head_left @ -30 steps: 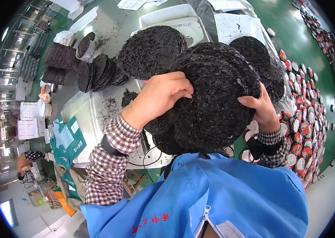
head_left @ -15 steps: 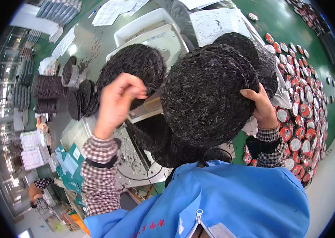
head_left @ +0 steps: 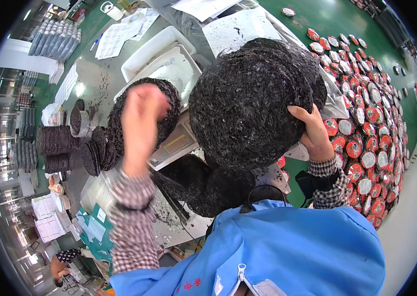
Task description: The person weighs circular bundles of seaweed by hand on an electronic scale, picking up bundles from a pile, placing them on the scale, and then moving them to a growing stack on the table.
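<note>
My right hand (head_left: 315, 134) is closed on the right edge of a thick stack of round, near-black dried seaweed sheets (head_left: 248, 106), thumb on top. The stack is tilted up broadside in front of me. My left hand (head_left: 144, 118) is smeared by motion, so its fingers cannot be made out. It passes over another dark seaweed round (head_left: 170, 106) resting on a boxy device with a white top, perhaps a scale (head_left: 175, 142). More dark seaweed (head_left: 223, 190) lies in a heap close to my body, below the held stack.
Left of the device stand smaller stacks of dark discs (head_left: 58, 139). A white plastic tub (head_left: 146, 49) and loose papers (head_left: 122, 37) lie farther off. On the green floor at right spreads a big pile of red-and-white round packages (head_left: 366, 148). A person (head_left: 60, 266) is in the far lower left.
My left hand has turned upward and sits over the seaweed round, more blurred than before. The held stack has shifted slightly left, still in my right hand. The whole view has swung a little.
</note>
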Motion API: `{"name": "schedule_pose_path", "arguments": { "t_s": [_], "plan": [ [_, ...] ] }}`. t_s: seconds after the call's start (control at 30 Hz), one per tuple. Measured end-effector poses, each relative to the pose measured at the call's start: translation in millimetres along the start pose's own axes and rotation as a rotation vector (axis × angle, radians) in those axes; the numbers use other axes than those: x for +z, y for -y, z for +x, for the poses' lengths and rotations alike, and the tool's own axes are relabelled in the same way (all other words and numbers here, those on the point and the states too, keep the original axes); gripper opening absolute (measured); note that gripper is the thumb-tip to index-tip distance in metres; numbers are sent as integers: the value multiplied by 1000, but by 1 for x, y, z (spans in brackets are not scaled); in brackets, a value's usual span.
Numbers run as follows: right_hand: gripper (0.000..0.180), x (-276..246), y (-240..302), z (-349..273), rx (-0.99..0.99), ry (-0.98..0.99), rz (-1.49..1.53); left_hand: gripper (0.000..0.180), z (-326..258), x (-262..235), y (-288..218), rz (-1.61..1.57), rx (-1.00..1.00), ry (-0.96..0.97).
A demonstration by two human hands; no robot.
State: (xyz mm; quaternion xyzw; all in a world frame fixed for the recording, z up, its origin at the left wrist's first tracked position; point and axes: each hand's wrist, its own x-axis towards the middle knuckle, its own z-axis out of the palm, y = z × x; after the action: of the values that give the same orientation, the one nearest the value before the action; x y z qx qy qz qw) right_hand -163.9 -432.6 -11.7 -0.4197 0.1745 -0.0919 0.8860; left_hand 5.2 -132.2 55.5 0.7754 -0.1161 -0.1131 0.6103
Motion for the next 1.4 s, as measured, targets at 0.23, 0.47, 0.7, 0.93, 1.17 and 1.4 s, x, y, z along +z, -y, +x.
{"name": "schedule_pose_path", "arguments": {
  "t_s": [0.23, 0.47, 0.7, 0.93, 1.17, 1.4],
  "plan": [
    [39, 11, -19, -21, 55, 170, 118, 24, -138, 35, 24, -416, -99, -93],
    [33, 27, -35, -49, 130, 149, 184, 25, -200, -3, -22, -483, 410, -743],
    [35, 32, -43, -83, 102, 355, 274, 45, -213, 60, 6, 969, 828, 110],
    [37, 12, -37, -105, 167, 271, 351, 43, -232, 46, 19, 407, 569, -23],
    [33, -15, -21, -114, -9, 0, -35, 29, -226, -15, 31, -819, 231, -706],
    [40, -48, -7, -93, -76, -91, 37, 34, -240, -29, 43, -675, 185, -809]
  ]
}}
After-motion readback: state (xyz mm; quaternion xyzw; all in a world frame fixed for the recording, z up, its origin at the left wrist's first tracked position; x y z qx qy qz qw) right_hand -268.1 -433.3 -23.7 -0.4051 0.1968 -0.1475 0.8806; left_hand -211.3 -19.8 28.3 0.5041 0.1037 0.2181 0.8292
